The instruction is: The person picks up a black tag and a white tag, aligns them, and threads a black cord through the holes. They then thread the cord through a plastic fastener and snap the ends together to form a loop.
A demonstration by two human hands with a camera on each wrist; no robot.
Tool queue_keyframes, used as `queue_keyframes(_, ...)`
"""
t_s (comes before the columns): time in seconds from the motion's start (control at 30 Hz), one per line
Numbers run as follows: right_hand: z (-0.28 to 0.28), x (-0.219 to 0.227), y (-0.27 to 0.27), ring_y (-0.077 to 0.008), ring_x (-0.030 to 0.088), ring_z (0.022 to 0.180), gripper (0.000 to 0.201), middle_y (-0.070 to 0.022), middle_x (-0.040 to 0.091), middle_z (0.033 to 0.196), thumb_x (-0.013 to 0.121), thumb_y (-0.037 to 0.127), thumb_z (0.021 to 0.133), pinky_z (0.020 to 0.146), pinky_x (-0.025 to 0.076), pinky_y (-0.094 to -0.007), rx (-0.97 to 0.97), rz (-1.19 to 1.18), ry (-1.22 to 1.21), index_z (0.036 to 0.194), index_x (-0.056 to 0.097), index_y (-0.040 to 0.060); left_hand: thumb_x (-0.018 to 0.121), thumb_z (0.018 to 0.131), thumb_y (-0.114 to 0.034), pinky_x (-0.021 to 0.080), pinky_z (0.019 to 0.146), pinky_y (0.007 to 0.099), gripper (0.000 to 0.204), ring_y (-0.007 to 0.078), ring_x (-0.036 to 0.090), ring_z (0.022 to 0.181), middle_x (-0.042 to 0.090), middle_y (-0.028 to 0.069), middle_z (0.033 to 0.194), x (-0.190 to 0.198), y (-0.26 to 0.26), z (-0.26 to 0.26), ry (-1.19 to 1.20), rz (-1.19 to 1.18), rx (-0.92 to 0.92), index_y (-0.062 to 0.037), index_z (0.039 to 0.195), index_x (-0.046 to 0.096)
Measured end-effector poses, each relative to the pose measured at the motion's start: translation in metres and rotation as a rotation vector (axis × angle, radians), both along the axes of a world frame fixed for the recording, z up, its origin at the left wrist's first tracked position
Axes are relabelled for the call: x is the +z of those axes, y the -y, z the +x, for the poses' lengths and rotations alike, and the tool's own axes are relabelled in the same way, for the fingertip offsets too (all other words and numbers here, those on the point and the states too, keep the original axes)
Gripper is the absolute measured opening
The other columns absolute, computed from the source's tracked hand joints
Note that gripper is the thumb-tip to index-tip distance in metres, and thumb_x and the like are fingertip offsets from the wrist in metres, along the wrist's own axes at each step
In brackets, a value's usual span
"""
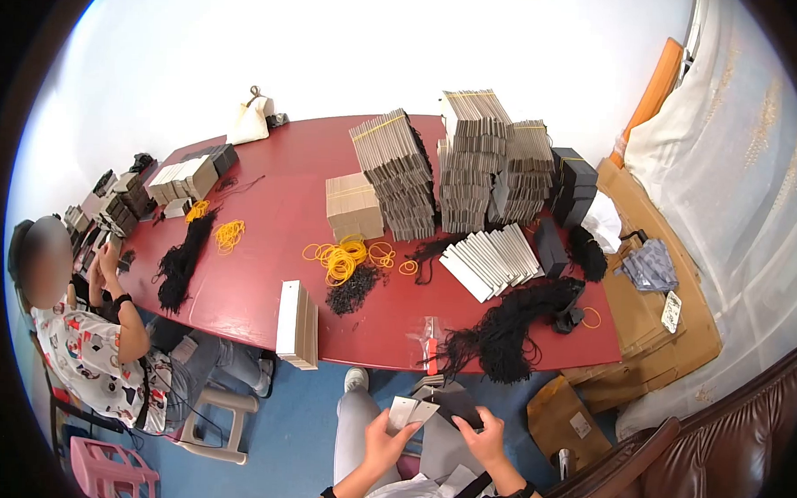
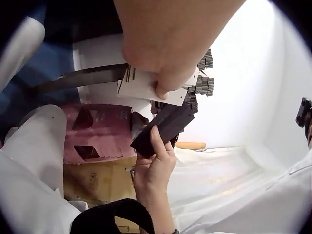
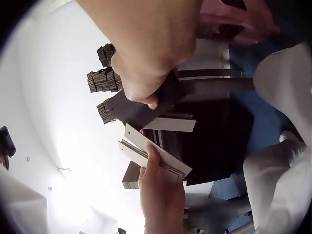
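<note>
In the head view my left hand [image 1: 383, 443] pinches a few white cards [image 1: 403, 412], fanned slightly apart. A small punched hole shows near the end of the white card [image 3: 158, 155] in the right wrist view. To its right, my right hand [image 1: 487, 438] grips dark cards [image 1: 454, 404] of similar long shape. The left wrist view shows the thumb lying across the black cards [image 2: 168, 127]. Both sets are held close together over my lap, just off the table's front edge. More card edges [image 1: 429, 383] show behind them, partly hidden.
The red table [image 1: 268, 201] bears tall banded card stacks [image 1: 472, 164], spread white cards [image 1: 495, 259], yellow rubber bands [image 1: 341, 263] and black cords [image 1: 505, 332]. A white-faced card stack [image 1: 297, 324] stands at the front edge. Another person [image 1: 97, 344] sits left; a brown sofa [image 1: 717, 436] stands right.
</note>
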State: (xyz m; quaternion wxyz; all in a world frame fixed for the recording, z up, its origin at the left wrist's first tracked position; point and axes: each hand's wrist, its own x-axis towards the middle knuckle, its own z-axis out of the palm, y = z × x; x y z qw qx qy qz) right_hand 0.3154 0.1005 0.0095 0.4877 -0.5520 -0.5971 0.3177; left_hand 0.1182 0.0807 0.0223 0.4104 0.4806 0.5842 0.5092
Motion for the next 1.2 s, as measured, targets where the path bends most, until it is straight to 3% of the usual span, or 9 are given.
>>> queue_keyframes(0.23,-0.003,0.005,-0.008,-0.0144,0.064,0.063,0.020,-0.0099,0.067,0.071,0.076,0.009,0.076,0.060,0.049,-0.0274,-0.069,0.116,0.083,0.086,0.063,-0.0026,0.077,0.079,-0.018,0.051,0.070,0.0291,0.029,0.0136,0.066,0.079,0.071,0.0104,0.088,0.001,-0.006,0.005,-0.004,0.017,0.006,0.0001,0.098,0.065)
queue_keyframes(0.33,-0.004,0.008,-0.012,-0.0257,0.068,0.071,0.020,-0.0151,0.067,0.079,0.076,0.009,0.077,0.064,0.051,-0.0324,-0.125,0.043,0.003,0.085,0.062,-0.0030,0.077,0.079,-0.013,0.050,0.075,0.0277,0.031,0.0120,0.062,0.083,0.068,0.0066,0.093,0.008,-0.011,0.007,0.039,-0.096,-0.038,0.0016,0.103,0.062)
queue_keyframes(0.4,-0.003,0.017,-0.019,-0.0258,0.067,0.079,0.020,-0.0150,0.067,0.086,0.076,0.007,0.076,0.070,0.051,-0.0322,-0.276,0.271,0.065,0.086,0.062,-0.0047,0.077,0.079,-0.013,0.050,0.074,0.0278,0.031,0.0116,0.061,0.081,0.067,0.0060,0.091,-0.001,-0.016,0.007,-0.033,-0.048,-0.029,0.0014,0.101,0.061)
queue_keyframes(0.5,0.019,0.007,-0.016,-0.0259,0.065,0.082,0.023,-0.0135,0.065,0.088,0.076,0.005,0.074,0.073,0.050,-0.0304,-0.179,0.068,0.032,0.088,0.062,-0.0057,0.078,0.077,-0.017,0.048,0.072,0.0310,0.030,0.0164,0.059,0.079,0.063,0.0078,0.088,-0.016,-0.024,0.010,-0.058,-0.004,0.010,0.0014,0.096,0.063)
queue_keyframes(0.63,0.019,0.005,-0.006,-0.0116,0.060,0.075,0.025,-0.0106,0.065,0.084,0.077,0.009,0.077,0.066,0.047,-0.0259,0.014,-0.137,-0.420,0.092,0.060,-0.0020,0.079,0.075,-0.019,0.046,0.071,0.0336,0.031,0.0220,0.058,0.078,0.059,0.0102,0.086,-0.029,-0.027,0.007,0.070,-0.055,0.107,0.0014,0.094,0.065)
queue_keyframes(0.8,0.016,0.008,-0.003,-0.0135,0.065,0.072,0.027,-0.0123,0.068,0.077,0.078,0.016,0.078,0.063,0.050,-0.0287,0.120,-0.110,-0.030,0.089,0.059,-0.0008,0.078,0.074,-0.007,0.045,0.066,0.0275,0.023,0.0128,0.056,0.074,0.058,0.0032,0.086,-0.021,-0.028,-0.010,0.063,-0.046,0.183,-0.0007,0.093,0.066)
queue_keyframes(0.93,0.006,0.001,-0.008,-0.0077,0.059,0.067,0.024,-0.0049,0.066,0.075,0.078,0.011,0.077,0.060,0.048,-0.0258,0.079,-0.077,-0.114,0.088,0.060,-0.0004,0.077,0.076,-0.005,0.045,0.063,0.0260,0.024,0.0099,0.055,0.069,0.062,0.0007,0.083,-0.010,-0.021,-0.018,0.172,-0.124,0.163,-0.0010,0.097,0.066)
queue_keyframes(1.1,0.004,0.000,-0.008,-0.0246,0.069,0.070,0.022,-0.0146,0.068,0.078,0.075,0.014,0.080,0.062,0.052,-0.0315,0.030,0.039,0.034,0.089,0.062,-0.0008,0.076,0.079,-0.006,0.049,0.070,0.0248,0.026,0.0093,0.061,0.078,0.068,0.0033,0.091,0.002,-0.008,-0.019,0.215,-0.084,0.092,-0.0013,0.101,0.064)
queue_keyframes(1.2,0.004,0.000,-0.005,-0.0250,0.070,0.072,0.020,-0.0148,0.069,0.078,0.075,0.012,0.079,0.062,0.052,-0.0322,-0.008,0.037,0.064,0.088,0.062,-0.0010,0.076,0.080,-0.008,0.050,0.074,0.0258,0.028,0.0101,0.062,0.083,0.068,0.0035,0.092,-0.002,-0.001,-0.017,0.248,-0.054,0.060,-0.0010,0.103,0.064)
